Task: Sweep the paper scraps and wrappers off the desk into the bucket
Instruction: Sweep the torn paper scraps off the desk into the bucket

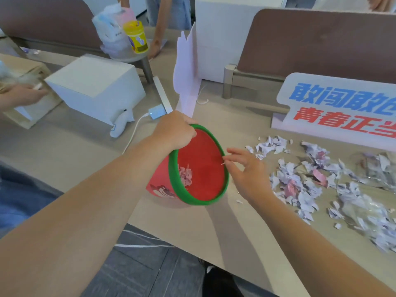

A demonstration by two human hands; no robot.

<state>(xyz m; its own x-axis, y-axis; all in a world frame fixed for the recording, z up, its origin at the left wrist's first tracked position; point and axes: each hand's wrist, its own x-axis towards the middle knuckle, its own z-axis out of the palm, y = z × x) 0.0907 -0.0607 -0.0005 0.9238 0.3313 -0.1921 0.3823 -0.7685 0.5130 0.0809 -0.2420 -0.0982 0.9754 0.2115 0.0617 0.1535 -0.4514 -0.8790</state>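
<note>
My left hand (pixel 174 130) grips the far rim of a red bucket with a green rim (pixel 204 203), tilted so its mouth faces right. A few paper scraps (pixel 185 174) lie inside against its left wall. Just right of the rim, my right hand (pixel 246 170) pinches a tiny scrap between thumb and forefinger, the other fingers spread. A broad spread of torn paper scraps (pixel 300 185) covers the desk to the right, mixed with crinkled clear wrappers (pixel 368 213) at the far right.
A white sign with blue and red characters (pixel 338 108) stands behind the scraps. White boxes (pixel 96 86), a charger and cable (pixel 156 112), and a yellow canister (pixel 136 36) sit to the left and back. Another person's hand (pixel 23 95) is at far left. The desk edge (pixel 192 247) runs diagonally below.
</note>
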